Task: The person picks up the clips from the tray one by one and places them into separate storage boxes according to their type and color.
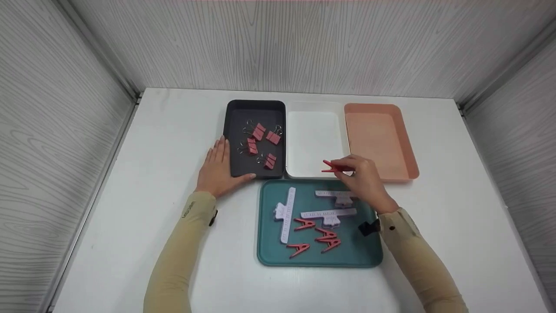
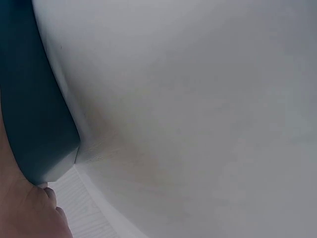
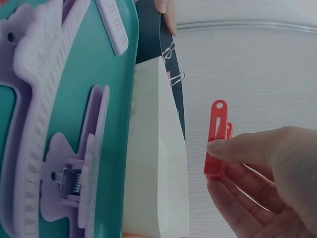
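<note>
Between thumb and fingers, my right hand [image 1: 364, 180] pinches a red clothespin [image 1: 331, 167] above the near end of the white tray [image 1: 315, 139]. The right wrist view shows this clothespin [image 3: 217, 141] upright in the fingertips. My left hand [image 1: 217, 171] lies with straight fingers against the left side and near corner of the black tray [image 1: 256, 173]. Inside that tray are several pink binder clips [image 1: 270, 161]. On the teal tray [image 1: 356, 254] lie several red clothespins [image 1: 299, 249] and three lilac ruler clips [image 1: 287, 215], one partly hidden by my right hand.
An orange tray [image 1: 378, 134] adjoins the white tray on its right. The three upright trays stand side by side behind the teal one on a white table [image 1: 143, 182]. Grey wood-grain panels [image 1: 278, 48] enclose the table at the back and both sides.
</note>
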Motion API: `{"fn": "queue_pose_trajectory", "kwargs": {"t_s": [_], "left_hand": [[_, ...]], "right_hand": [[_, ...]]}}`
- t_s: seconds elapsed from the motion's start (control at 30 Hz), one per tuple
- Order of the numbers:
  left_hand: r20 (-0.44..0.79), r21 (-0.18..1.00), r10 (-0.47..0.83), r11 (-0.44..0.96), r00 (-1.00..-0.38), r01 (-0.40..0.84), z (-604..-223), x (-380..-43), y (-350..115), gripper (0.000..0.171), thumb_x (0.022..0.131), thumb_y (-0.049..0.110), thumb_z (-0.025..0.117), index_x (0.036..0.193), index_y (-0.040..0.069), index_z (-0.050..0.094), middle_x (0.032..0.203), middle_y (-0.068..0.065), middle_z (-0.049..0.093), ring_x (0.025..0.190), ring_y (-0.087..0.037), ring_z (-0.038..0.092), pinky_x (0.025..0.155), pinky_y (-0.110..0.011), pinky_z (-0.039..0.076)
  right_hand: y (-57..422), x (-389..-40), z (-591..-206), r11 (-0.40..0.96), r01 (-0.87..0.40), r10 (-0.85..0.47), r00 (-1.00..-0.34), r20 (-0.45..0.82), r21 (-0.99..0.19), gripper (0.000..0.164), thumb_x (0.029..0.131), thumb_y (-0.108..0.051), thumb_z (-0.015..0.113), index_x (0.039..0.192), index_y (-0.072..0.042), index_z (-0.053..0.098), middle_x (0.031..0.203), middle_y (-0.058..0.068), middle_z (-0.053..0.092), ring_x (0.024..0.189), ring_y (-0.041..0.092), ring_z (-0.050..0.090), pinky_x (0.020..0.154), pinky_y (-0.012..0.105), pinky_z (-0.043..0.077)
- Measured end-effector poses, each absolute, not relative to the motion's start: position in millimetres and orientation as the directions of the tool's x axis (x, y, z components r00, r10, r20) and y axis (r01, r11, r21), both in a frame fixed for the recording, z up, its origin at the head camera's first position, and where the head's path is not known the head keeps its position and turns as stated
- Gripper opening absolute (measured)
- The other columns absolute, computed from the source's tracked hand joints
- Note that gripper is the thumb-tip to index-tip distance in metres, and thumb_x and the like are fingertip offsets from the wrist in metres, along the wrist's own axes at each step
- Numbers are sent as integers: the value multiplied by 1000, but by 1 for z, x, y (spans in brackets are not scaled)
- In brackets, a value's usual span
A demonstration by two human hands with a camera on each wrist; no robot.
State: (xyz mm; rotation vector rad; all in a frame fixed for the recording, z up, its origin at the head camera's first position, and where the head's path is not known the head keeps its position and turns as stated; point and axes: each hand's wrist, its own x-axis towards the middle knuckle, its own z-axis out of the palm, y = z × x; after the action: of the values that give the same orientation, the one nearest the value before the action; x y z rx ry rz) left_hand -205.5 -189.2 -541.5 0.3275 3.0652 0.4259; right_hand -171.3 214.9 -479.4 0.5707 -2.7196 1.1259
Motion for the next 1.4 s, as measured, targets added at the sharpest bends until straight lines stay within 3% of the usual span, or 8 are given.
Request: {"fn": "queue_pose_trajectory", "kwargs": {"t_s": [0.57,1.1,1.4], "left_hand": [[1,277,206,940,-978,199,-542,-205,-189,136,77,93,46,160,-4,0,168,-19,-2,155,-29,-2,124,-35,-4],[-8,280,204,940,-979,193,-543,-205,-189,137,76,94,45,160,-4,-1,168,-19,-3,155,-29,-4,124,-35,-6],[5,279,203,940,-979,197,-543,-205,-189,136,77,93,46,160,-4,0,168,-19,-3,155,-29,-3,124,-35,-5]], "right_hand": [[200,-209,-489,654,-347,-294,-935,197,-673,30,85,2,81,115,-5,78,106,8,73,93,21,69,87,37,60],[190,-224,-505,732,-207,-261,-965,14,-649,37,88,-4,80,124,-5,74,117,12,71,101,25,66,94,39,57],[192,-218,-498,704,-252,-279,-958,67,-664,43,91,-7,78,132,-2,68,129,15,67,112,34,64,97,46,55]]}}
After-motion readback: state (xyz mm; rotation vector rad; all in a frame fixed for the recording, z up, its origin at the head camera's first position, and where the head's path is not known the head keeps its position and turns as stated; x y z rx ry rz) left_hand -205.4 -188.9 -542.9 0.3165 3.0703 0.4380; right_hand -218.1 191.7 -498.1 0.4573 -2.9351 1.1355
